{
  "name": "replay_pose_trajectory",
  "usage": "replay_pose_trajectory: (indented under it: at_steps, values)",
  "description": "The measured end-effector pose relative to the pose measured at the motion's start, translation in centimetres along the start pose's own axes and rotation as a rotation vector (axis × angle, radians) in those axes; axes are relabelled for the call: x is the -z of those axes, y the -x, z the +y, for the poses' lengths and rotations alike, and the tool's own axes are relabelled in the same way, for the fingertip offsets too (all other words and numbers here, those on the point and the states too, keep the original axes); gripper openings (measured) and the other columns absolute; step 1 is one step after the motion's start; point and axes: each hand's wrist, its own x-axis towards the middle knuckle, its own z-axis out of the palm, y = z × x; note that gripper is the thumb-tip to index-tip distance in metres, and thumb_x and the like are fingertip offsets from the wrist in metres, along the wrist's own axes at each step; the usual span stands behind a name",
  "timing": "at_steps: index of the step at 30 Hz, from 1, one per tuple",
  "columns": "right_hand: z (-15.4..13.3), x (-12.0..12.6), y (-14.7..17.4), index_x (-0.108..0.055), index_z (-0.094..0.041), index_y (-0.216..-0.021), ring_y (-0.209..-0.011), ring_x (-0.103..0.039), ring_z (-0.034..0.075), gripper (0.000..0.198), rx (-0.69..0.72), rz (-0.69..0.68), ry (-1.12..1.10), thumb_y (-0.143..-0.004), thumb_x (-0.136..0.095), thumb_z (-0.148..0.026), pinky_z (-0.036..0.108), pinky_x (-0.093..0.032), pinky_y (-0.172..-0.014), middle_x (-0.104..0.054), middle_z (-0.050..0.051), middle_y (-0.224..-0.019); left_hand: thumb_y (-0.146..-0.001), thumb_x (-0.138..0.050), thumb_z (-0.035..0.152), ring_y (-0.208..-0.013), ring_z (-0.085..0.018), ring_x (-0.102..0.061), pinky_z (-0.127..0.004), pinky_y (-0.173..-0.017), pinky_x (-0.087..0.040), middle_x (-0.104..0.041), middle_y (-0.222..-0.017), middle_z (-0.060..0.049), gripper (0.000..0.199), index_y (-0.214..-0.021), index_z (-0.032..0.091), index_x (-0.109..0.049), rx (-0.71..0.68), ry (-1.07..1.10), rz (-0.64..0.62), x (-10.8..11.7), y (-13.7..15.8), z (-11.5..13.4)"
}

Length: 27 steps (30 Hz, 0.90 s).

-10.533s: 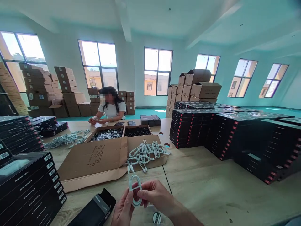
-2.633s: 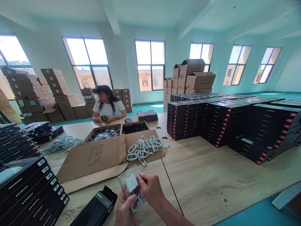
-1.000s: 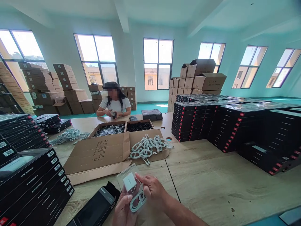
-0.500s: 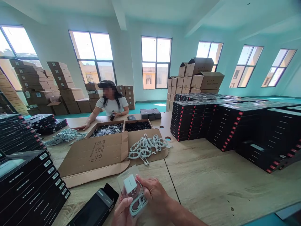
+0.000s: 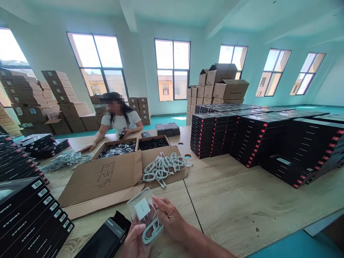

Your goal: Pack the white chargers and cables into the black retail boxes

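Note:
Between my hands is a clear plastic tray (image 5: 131, 203) that holds a white charger plug (image 5: 142, 209) and a coiled white cable (image 5: 151, 233). My left hand (image 5: 135, 239) grips the tray from below, its thumb lying across the lower left edge. My right hand (image 5: 170, 217) pinches the upper right side, its fingertips on the cable end (image 5: 152, 203) beside the plug. Just left of my hands lies a black box (image 5: 103, 238) with its end flap raised. Beyond the tray, a pile of white cables (image 5: 163, 167) rests on a cardboard flap.
An opened carton (image 5: 100, 184) with small parts in two compartments stands ahead. Stacks of black boxes rise on the left (image 5: 29, 218) and right (image 5: 249, 139). Across the table a person (image 5: 120, 116) reaches toward another cable pile (image 5: 66, 159).
The view has swung slightly right, so the scene sits further left. My hands keep hold of the tray with the plug and cable. The person opposite has turned their head.

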Motion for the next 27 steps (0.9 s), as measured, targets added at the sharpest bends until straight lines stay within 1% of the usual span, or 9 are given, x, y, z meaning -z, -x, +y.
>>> replay_pose_trajectory:
  at_steps: [2, 4, 8, 13, 17, 20, 22, 24, 27]
  values:
    - [0.1, 0.3, 0.7, -0.049, -0.032, -0.152, -0.105, -0.065, 0.018, 0.056, -0.132, 0.001, -0.224, -0.097, -0.057, -0.035, 0.033, -0.052, -0.09, -0.06, 0.007, -0.138, -0.068, -0.073, 0.017, -0.122, -0.038, -0.066, -0.047, -0.1, -0.056, -0.079, -0.12, -0.007, 0.072, -0.138, 0.031, -0.063, -0.002, -0.011, -0.008, -0.3, 0.4, 0.4]
    - [0.1, 0.6, 1.4, -0.042, -0.032, -0.156, -0.09, -0.065, 0.016, 0.07, -0.261, -0.036, -0.375, -0.089, -0.065, -0.034, 0.03, -0.054, -0.075, -0.063, 0.008, -0.129, -0.067, -0.073, 0.018, -0.122, -0.039, -0.066, -0.048, -0.099, -0.057, -0.078, -0.122, -0.008, 0.073, -0.138, 0.03, -0.062, 0.001, -0.02, -0.023, -0.9, 0.9, 0.8]
    - [-0.8, 0.9, 2.2, -0.046, -0.025, -0.153, -0.075, -0.061, 0.014, 0.081, -0.363, -0.057, -0.515, -0.077, -0.074, -0.03, 0.025, -0.05, -0.061, -0.064, 0.003, -0.102, -0.064, -0.074, 0.019, -0.12, -0.042, -0.067, -0.054, -0.1, -0.056, -0.077, -0.124, -0.007, 0.08, -0.141, 0.033, -0.06, 0.021, -0.025, -0.041, -2.3, 1.8, 1.3]
    - [-2.6, 1.3, 2.0, -0.055, -0.019, -0.145, -0.065, -0.057, 0.01, 0.082, -0.398, -0.053, -0.537, -0.067, -0.081, -0.027, 0.026, -0.048, -0.061, -0.06, -0.002, -0.087, -0.064, -0.074, 0.019, -0.123, -0.043, -0.065, -0.055, -0.101, -0.055, -0.078, -0.124, -0.007, 0.084, -0.144, 0.036, -0.056, 0.025, -0.087, -0.053, -3.4, 2.6, 1.4]
    - [-3.0, 1.8, 2.0, -0.059, -0.018, -0.142, -0.067, -0.06, 0.011, 0.08, -0.408, -0.09, -0.534, -0.066, -0.083, -0.029, 0.025, -0.048, -0.061, -0.061, 0.0, -0.091, -0.061, -0.074, 0.019, -0.124, -0.044, -0.064, -0.054, -0.1, -0.055, -0.077, -0.125, -0.008, 0.084, -0.143, 0.034, -0.058, 0.043, -0.088, -0.013, -3.5, 2.9, 1.9]
    - [-2.8, 2.2, 1.8, -0.056, -0.02, -0.144, -0.075, -0.062, 0.013, 0.083, -0.406, -0.075, -0.558, -0.069, -0.084, -0.04, 0.024, -0.049, -0.059, -0.061, 0.002, -0.1, -0.059, -0.075, 0.019, -0.12, -0.043, -0.067, -0.052, -0.097, -0.056, -0.078, -0.12, -0.007, 0.083, -0.14, 0.034, -0.061, 0.071, -0.085, -0.015, -3.0, 3.0, 2.5]
    - [-2.8, 2.6, 1.4, -0.051, -0.023, -0.148, -0.079, -0.063, 0.014, 0.084, -0.381, -0.033, -0.614, -0.076, -0.08, -0.052, 0.023, -0.05, -0.06, -0.061, 0.003, -0.102, -0.06, -0.074, 0.015, -0.11, -0.037, -0.072, -0.047, -0.091, -0.058, -0.08, -0.112, -0.007, 0.078, -0.135, 0.032, -0.064, 0.121, -0.156, -0.061, -2.6, 3.0, 2.6]
    - [-3.1, 3.1, 1.0, -0.045, -0.026, -0.152, -0.078, -0.063, 0.014, 0.084, -0.361, 0.001, -0.68, -0.081, -0.074, -0.06, 0.023, -0.05, -0.059, -0.062, 0.002, -0.099, -0.059, -0.072, 0.01, -0.093, -0.03, -0.075, -0.038, -0.081, -0.059, -0.08, -0.102, -0.007, 0.073, -0.13, 0.027, -0.068, 0.166, -0.264, -0.154, -2.4, 2.9, 2.1]
    - [-3.5, 3.7, 0.6, -0.053, -0.025, -0.145, -0.067, -0.061, 0.012, 0.08, -0.387, 0.002, -0.698, -0.076, -0.079, -0.057, 0.022, -0.048, -0.052, -0.061, -0.002, -0.087, -0.052, -0.071, 0.009, -0.076, -0.023, -0.072, -0.029, -0.066, -0.054, -0.078, -0.101, -0.008, 0.071, -0.122, 0.019, -0.069, 0.175, -0.37, -0.298, -2.5, 2.4, 1.0]
